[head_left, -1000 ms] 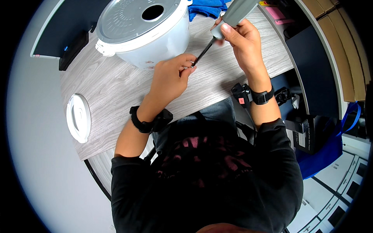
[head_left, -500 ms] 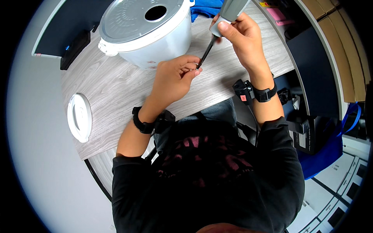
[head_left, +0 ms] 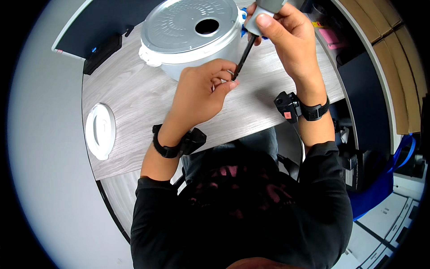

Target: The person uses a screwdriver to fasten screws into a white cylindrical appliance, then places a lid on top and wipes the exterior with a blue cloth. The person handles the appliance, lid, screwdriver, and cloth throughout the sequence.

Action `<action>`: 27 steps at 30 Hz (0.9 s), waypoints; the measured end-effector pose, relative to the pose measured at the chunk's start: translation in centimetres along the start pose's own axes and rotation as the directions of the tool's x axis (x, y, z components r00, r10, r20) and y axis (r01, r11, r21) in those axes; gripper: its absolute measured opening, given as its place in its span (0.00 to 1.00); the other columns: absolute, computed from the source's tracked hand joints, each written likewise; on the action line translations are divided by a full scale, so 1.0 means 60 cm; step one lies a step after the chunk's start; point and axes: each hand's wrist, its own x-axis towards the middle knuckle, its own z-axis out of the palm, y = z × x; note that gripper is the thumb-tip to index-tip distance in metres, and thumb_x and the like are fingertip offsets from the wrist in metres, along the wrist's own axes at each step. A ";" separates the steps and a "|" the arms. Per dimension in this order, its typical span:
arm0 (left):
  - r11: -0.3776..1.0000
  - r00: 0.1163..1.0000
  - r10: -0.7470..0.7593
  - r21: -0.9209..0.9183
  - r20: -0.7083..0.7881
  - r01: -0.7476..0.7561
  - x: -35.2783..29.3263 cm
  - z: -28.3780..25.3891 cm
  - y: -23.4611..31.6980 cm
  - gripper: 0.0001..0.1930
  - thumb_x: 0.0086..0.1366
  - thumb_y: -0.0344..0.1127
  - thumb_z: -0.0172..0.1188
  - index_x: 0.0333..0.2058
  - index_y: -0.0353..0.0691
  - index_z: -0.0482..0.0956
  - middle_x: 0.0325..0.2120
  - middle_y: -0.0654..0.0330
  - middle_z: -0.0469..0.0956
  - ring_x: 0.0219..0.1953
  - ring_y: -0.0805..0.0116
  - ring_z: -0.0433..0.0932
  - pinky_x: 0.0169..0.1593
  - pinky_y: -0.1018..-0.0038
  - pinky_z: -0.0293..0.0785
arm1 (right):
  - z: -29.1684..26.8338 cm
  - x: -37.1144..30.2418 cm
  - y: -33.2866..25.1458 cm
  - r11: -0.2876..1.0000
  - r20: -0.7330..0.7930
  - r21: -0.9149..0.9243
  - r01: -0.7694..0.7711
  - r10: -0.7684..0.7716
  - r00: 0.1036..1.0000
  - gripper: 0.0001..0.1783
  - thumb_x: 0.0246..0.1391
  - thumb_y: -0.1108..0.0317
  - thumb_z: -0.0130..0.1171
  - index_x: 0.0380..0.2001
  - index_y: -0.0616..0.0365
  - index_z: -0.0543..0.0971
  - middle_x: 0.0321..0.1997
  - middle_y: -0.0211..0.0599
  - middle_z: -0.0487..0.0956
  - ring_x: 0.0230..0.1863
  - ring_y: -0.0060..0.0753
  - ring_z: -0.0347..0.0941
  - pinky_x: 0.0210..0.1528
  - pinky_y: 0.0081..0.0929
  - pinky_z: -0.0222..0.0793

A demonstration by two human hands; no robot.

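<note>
My right hand [head_left: 293, 42] is wrapped round the grey handle of a screwdriver [head_left: 245, 56], possibly a powered one. Its long dark shaft slants down to the left. At the shaft's tip, the thumb and fingers of my left hand [head_left: 197, 96] pinch together around something too small to make out. Just beyond the left hand stands a large pale tub [head_left: 219, 53] with a grey round lid [head_left: 177, 24]. That lid has small slots and one round dark hole, and a white clip sticks out from the rim.
A white oval ring-shaped part [head_left: 99, 131] lies on the wood-grain table [head_left: 139, 105] at the left. At the far left are a monitor [head_left: 96, 24] and a black box [head_left: 104, 54]. Cardboard boxes [head_left: 401, 67] and a blue bag [head_left: 374, 193] are at the right.
The whole view has shifted, so the tub and table appear farther right. Both hands keep their grips, with the shaft tip still at the left fingertips. The blue cloth is now mostly hidden.
</note>
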 end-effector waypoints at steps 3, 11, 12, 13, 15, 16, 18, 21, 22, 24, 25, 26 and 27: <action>0.976 0.980 0.157 0.173 -0.121 -0.135 0.006 -0.025 0.021 0.13 0.56 0.21 0.67 0.42 0.36 0.83 0.28 0.62 0.85 0.25 0.77 0.75 0.30 0.80 0.68 | 0.021 0.041 -0.023 0.990 0.078 0.011 0.139 -0.139 0.987 0.16 0.61 0.65 0.65 0.47 0.62 0.78 0.35 0.29 0.80 0.32 0.16 0.74 0.34 0.15 0.71; 0.837 0.842 0.444 0.476 -0.306 -0.268 0.045 -0.089 0.017 0.16 0.48 0.23 0.73 0.38 0.43 0.88 0.26 0.65 0.84 0.33 0.67 0.77 0.36 0.72 0.74 | 0.081 0.135 -0.041 0.988 0.178 0.056 0.146 -0.154 0.972 0.10 0.61 0.71 0.64 0.44 0.62 0.78 0.33 0.24 0.77 0.31 0.12 0.71 0.32 0.14 0.69; 0.849 0.851 0.425 0.463 -0.308 -0.256 0.046 -0.093 0.011 0.16 0.49 0.23 0.73 0.38 0.42 0.88 0.27 0.63 0.84 0.32 0.69 0.77 0.36 0.73 0.73 | 0.093 0.129 -0.050 0.992 0.152 0.026 0.121 -0.123 0.981 0.11 0.61 0.71 0.63 0.44 0.62 0.77 0.34 0.24 0.77 0.33 0.12 0.72 0.33 0.14 0.70; 0.860 0.860 0.404 0.450 -0.310 -0.242 0.048 -0.097 0.009 0.16 0.49 0.23 0.73 0.39 0.41 0.88 0.28 0.62 0.84 0.32 0.70 0.77 0.36 0.74 0.72 | 0.091 0.139 -0.036 0.985 0.196 0.074 0.153 -0.165 0.967 0.11 0.61 0.71 0.64 0.45 0.62 0.77 0.34 0.24 0.78 0.33 0.12 0.73 0.34 0.14 0.71; 0.883 0.886 0.361 0.413 -0.289 -0.225 0.046 -0.103 0.015 0.16 0.50 0.23 0.72 0.40 0.40 0.88 0.28 0.61 0.83 0.32 0.71 0.78 0.37 0.75 0.73 | 0.099 0.135 -0.044 0.993 0.173 0.017 0.116 -0.117 0.978 0.11 0.61 0.71 0.64 0.44 0.63 0.77 0.35 0.25 0.78 0.34 0.12 0.73 0.34 0.14 0.71; 0.894 0.899 0.337 0.393 -0.279 -0.213 0.046 -0.105 0.016 0.16 0.51 0.22 0.72 0.40 0.40 0.88 0.28 0.61 0.83 0.32 0.72 0.78 0.37 0.76 0.74 | 0.102 0.135 -0.045 0.993 0.166 0.020 0.114 -0.116 0.979 0.11 0.61 0.72 0.64 0.44 0.63 0.77 0.35 0.25 0.78 0.34 0.12 0.73 0.34 0.14 0.71; 0.929 0.912 0.292 0.311 -0.289 -0.199 0.046 -0.113 0.005 0.16 0.51 0.21 0.71 0.41 0.40 0.88 0.28 0.61 0.82 0.32 0.73 0.78 0.37 0.77 0.75 | 0.108 0.135 -0.044 0.994 0.155 0.027 0.108 -0.111 0.982 0.11 0.61 0.72 0.64 0.44 0.63 0.77 0.35 0.25 0.78 0.34 0.12 0.74 0.34 0.14 0.72; 0.954 0.930 0.237 0.248 -0.280 -0.168 0.045 -0.117 0.002 0.16 0.52 0.20 0.70 0.42 0.39 0.88 0.29 0.61 0.81 0.31 0.74 0.79 0.38 0.79 0.75 | 0.110 0.138 -0.033 0.990 0.173 0.067 0.124 -0.134 0.976 0.10 0.61 0.72 0.64 0.43 0.63 0.77 0.34 0.25 0.77 0.34 0.11 0.73 0.34 0.14 0.71; 0.959 0.936 0.220 0.237 -0.273 -0.156 0.044 -0.118 0.002 0.16 0.53 0.20 0.70 0.42 0.39 0.88 0.29 0.61 0.81 0.31 0.75 0.79 0.38 0.79 0.75 | 0.109 0.139 -0.030 0.988 0.183 0.055 0.142 -0.150 0.971 0.10 0.60 0.72 0.64 0.43 0.63 0.77 0.34 0.25 0.77 0.34 0.11 0.73 0.34 0.14 0.71; 0.955 0.927 0.240 0.240 -0.288 -0.173 0.046 -0.118 0.001 0.14 0.51 0.22 0.71 0.38 0.40 0.89 0.27 0.61 0.84 0.30 0.71 0.80 0.35 0.76 0.77 | 0.108 0.141 -0.026 0.983 0.204 0.033 0.180 -0.183 0.962 0.10 0.60 0.72 0.65 0.42 0.63 0.77 0.34 0.25 0.77 0.34 0.11 0.72 0.34 0.14 0.70; 0.953 0.922 0.250 0.242 -0.295 -0.181 0.047 -0.118 0.001 0.12 0.51 0.23 0.71 0.36 0.41 0.89 0.26 0.61 0.85 0.29 0.70 0.80 0.34 0.75 0.78 | 0.109 0.142 -0.026 0.984 0.214 0.042 0.171 -0.176 0.961 0.10 0.60 0.72 0.65 0.42 0.63 0.77 0.34 0.25 0.77 0.34 0.11 0.72 0.34 0.13 0.70; 0.953 0.921 0.252 0.242 -0.296 -0.183 0.047 -0.119 0.000 0.12 0.51 0.23 0.71 0.36 0.41 0.89 0.26 0.61 0.85 0.29 0.70 0.80 0.34 0.75 0.78 | 0.111 0.143 -0.025 0.986 0.224 0.050 0.162 -0.169 0.960 0.10 0.60 0.72 0.65 0.41 0.63 0.77 0.34 0.25 0.77 0.33 0.11 0.72 0.34 0.13 0.70; 0.952 0.921 0.254 0.242 -0.296 -0.185 0.047 -0.119 -0.001 0.12 0.51 0.23 0.71 0.36 0.41 0.89 0.26 0.60 0.85 0.29 0.70 0.80 0.34 0.75 0.78 | 0.111 0.143 -0.026 0.986 0.233 0.058 0.154 -0.164 0.959 0.09 0.61 0.72 0.65 0.41 0.63 0.77 0.34 0.25 0.77 0.33 0.10 0.71 0.34 0.13 0.69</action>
